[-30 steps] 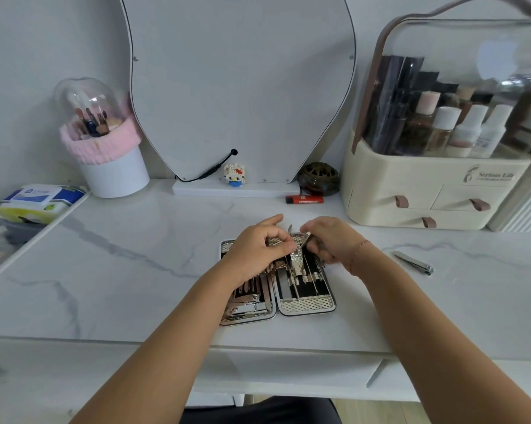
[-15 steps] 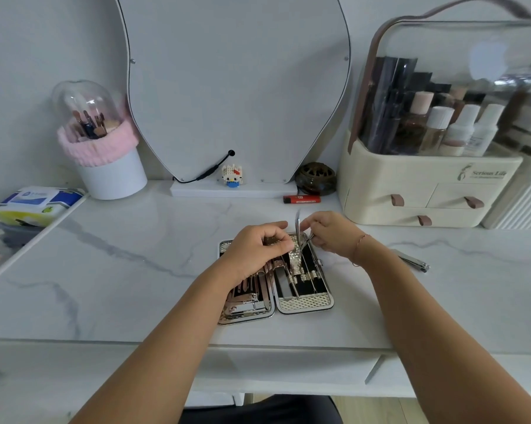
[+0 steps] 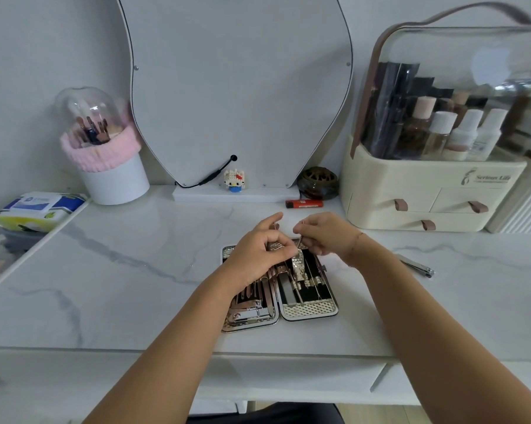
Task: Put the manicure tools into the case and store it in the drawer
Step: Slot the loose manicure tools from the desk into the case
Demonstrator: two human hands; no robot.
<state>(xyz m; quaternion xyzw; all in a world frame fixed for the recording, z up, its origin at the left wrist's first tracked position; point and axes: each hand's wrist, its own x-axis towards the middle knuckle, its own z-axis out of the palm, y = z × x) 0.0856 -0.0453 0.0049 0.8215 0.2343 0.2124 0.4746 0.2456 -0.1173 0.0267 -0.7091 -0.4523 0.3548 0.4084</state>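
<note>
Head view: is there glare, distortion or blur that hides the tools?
Head view: soft even light, faint shadows. Head view: white glare patch on the clear organiser lid. Head view: wide-angle bending near the edges; fine tools in the case look slightly blurred.

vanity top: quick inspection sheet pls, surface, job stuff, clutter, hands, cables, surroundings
surface: white marbled tabletop, no spills seen
job's things: manicure case lies open flat, tools strapped in both halves; nail clipper lies loose to its right, apart from it
clutter: lighter, toy figure and dark pot at the back; wipes pack and brush holder at left
grippers: left hand curled over the case's far end, grip hidden; right hand fingers pinch a thin tool
cables: black cable plugged into the mirror
surroundings: cosmetics organiser, drawers shut; plain wall
</note>
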